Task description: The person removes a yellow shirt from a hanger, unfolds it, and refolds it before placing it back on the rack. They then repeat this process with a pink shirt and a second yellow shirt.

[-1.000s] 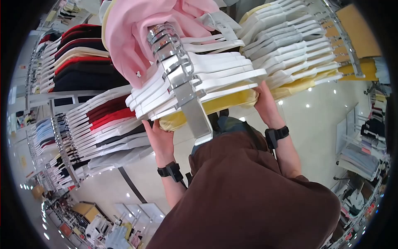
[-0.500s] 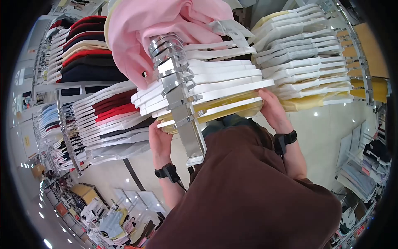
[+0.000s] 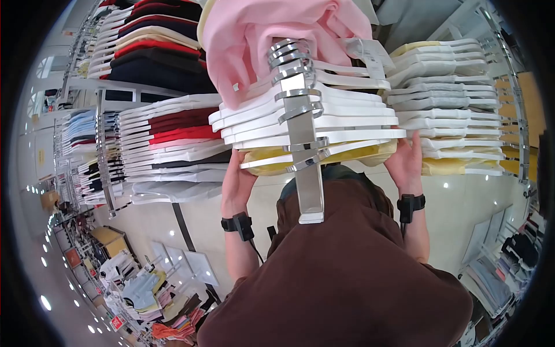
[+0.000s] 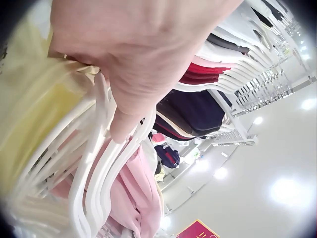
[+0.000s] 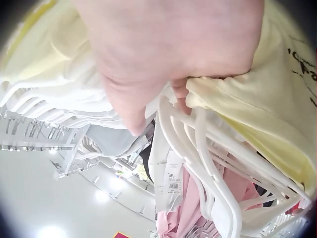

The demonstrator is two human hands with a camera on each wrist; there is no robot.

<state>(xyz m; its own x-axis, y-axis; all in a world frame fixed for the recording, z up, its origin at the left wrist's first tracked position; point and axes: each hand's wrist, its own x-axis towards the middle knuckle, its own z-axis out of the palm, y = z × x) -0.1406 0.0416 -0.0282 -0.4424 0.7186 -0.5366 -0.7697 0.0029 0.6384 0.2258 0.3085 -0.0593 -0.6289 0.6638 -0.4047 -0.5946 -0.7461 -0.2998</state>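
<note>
A yellow shirt (image 3: 263,165) hangs foremost among white hangers (image 3: 347,118) on a metal display arm (image 3: 309,199). My left hand (image 3: 237,182) grips the shirt's left shoulder at the hanger's end. In the left wrist view its thumb reaches across neighbouring white hangers, the other fingers largely hidden behind the palm. At the opposite shoulder, my right hand (image 3: 404,168) curls its fingers round the hanger end and pale yellow cloth (image 5: 267,104); its thumb points away from them. Dark lettering marks this cloth in the right wrist view. A pink garment (image 3: 260,34) drapes over the hangers farther back.
To the left, a rail carries dark and red garments (image 3: 179,136) on white hangers. White, grey and yellow clothes (image 3: 445,101) crowd a rail close to my right hand. A paper tag (image 5: 173,178) hangs by the pink garment. Pale tiled floor (image 3: 266,202) shows below.
The head view has turned, so the display arm and both hands appear farther right and the hangers look more level. My right thumb has lifted away from the hanger edge.
</note>
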